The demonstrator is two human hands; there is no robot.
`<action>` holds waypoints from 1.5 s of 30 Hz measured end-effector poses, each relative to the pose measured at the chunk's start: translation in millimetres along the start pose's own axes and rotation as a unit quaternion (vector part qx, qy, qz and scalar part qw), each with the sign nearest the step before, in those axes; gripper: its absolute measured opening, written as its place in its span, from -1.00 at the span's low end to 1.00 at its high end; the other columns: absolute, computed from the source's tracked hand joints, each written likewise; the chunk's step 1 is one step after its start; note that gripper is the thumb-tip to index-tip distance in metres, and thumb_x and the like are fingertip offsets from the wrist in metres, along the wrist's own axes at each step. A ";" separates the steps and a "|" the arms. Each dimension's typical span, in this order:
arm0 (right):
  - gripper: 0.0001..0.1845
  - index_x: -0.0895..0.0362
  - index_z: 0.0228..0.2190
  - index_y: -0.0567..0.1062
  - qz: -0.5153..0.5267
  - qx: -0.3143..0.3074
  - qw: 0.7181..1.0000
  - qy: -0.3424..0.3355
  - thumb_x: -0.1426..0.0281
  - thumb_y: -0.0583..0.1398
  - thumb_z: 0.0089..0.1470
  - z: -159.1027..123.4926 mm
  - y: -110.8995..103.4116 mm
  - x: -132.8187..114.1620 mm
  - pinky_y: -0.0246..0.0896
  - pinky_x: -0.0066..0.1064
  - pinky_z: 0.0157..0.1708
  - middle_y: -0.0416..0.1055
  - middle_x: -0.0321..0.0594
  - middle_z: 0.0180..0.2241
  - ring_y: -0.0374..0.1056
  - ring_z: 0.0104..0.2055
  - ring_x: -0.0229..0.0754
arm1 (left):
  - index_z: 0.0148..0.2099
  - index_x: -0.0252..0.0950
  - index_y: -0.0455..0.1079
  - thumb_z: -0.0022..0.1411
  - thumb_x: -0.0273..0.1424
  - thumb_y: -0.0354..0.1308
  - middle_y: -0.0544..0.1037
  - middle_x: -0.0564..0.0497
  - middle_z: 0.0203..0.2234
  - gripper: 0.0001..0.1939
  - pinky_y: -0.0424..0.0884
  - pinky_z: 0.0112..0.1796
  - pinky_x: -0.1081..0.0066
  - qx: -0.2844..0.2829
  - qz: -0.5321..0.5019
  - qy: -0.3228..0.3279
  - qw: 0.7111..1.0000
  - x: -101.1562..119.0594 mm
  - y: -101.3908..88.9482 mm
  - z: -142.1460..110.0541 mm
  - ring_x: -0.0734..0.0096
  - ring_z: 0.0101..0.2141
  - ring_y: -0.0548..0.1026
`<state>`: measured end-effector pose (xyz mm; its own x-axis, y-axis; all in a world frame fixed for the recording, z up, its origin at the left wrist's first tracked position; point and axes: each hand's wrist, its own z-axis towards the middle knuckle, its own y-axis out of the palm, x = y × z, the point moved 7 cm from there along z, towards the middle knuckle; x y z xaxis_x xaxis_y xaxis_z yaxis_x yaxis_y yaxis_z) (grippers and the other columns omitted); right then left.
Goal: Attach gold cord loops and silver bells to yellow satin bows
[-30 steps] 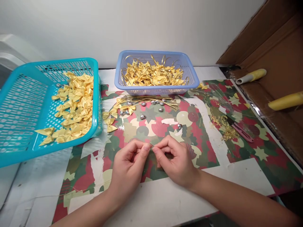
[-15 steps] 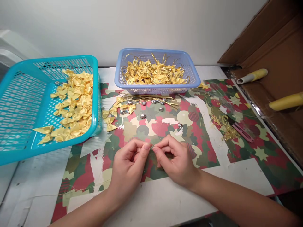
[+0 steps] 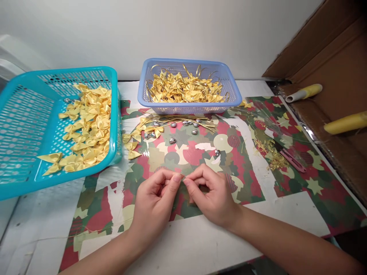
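Above the bench (image 3: 200,242), a strand (image 3: 182,176), mostly hidden and hard to identify, bridges the pinching fingers of left hand (image 3: 156,200) and right hand (image 3: 213,196).

glossy plastic turquoise basket (image 3: 114,122), satiny cloth bows (image 3: 97,126), shiny metallic bells (image 3: 172,141), smooth printed paper (image 3: 193,156), matt cardboard (image 3: 329,57)

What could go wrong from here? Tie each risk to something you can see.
The thin strand between the left hand and right hand might slip, since only fingertips pinch it.
The loose silver balls look round and could roll if bumped.
Gold scraps lie against the pink-handled tool and might cling to it.
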<state>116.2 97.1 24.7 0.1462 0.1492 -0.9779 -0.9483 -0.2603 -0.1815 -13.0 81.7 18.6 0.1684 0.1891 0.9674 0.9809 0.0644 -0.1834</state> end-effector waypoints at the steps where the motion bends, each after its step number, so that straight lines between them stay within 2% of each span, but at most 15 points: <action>1: -0.84 0.08 -0.46 0.26 -0.001 -0.001 1.000 0.000 0.42 0.11 0.17 -0.1 0.2 0.0 0.17 -0.56 -0.65 0.32 -0.43 -0.68 0.25 -0.68 -0.39 | -0.48 -0.29 0.34 0.25 -0.28 0.11 0.17 0.22 -0.76 -0.72 0.09 -0.68 0.63 0.001 0.002 0.002 1.000 0.2 -0.3 0.0 0.63 -0.71 0.14; 10: -0.85 0.08 -0.45 0.26 -0.001 0.001 1.000 0.001 0.41 0.10 0.16 -1.1 0.5 0.0 0.17 -0.57 -0.66 0.30 -0.44 -0.68 0.25 -0.68 -0.39 | -0.46 -0.29 0.41 0.23 -0.28 0.13 0.23 0.20 -0.77 -0.75 0.14 -0.68 0.62 0.007 0.012 0.005 1.000 -0.2 -3.6 0.5 0.61 -0.72 0.18; 24: -0.86 0.08 -0.44 0.29 -0.004 0.025 0.996 -0.080 0.49 0.13 0.14 -3.5 -2.9 -10.4 0.15 -0.59 -0.68 0.31 -0.44 -0.64 0.26 -0.67 -0.41 | -0.39 -0.24 0.52 0.19 -0.34 0.17 0.29 0.17 -0.74 -0.84 0.19 -0.64 0.61 0.006 0.016 0.040 0.999 -1.1 -7.4 2.3 0.58 -0.67 0.23; 38: -0.85 0.08 -0.45 0.32 -0.072 0.041 0.990 -0.115 0.46 0.12 0.17 -5.7 -5.8 -15.0 0.17 -0.52 -0.64 0.36 -0.38 -0.63 0.25 -0.64 -0.37 | -0.35 -0.23 0.57 0.17 -0.35 0.20 0.30 0.16 -0.74 -0.87 0.21 -0.61 0.59 -0.017 0.006 0.047 0.999 -3.2 -6.4 1.0 0.56 -0.65 0.25; 45: -0.86 0.08 -0.43 0.32 -0.064 0.051 0.989 -0.125 0.50 0.15 0.16 -6.2 -7.3 -16.1 0.17 -0.51 -0.60 0.35 -0.40 -0.61 0.25 -0.63 -0.37 | -0.35 -0.22 0.57 0.17 -0.38 0.20 0.31 0.15 -0.73 -0.88 0.22 -0.62 0.59 -0.016 -0.001 0.046 0.999 -0.6 -7.0 0.5 0.56 -0.65 0.25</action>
<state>122.5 90.7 41.1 0.2055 0.4089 -0.8891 -0.9518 -0.1279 -0.2789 -20.0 81.6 19.3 0.1733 0.0984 0.9799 0.9836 0.0338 -0.1773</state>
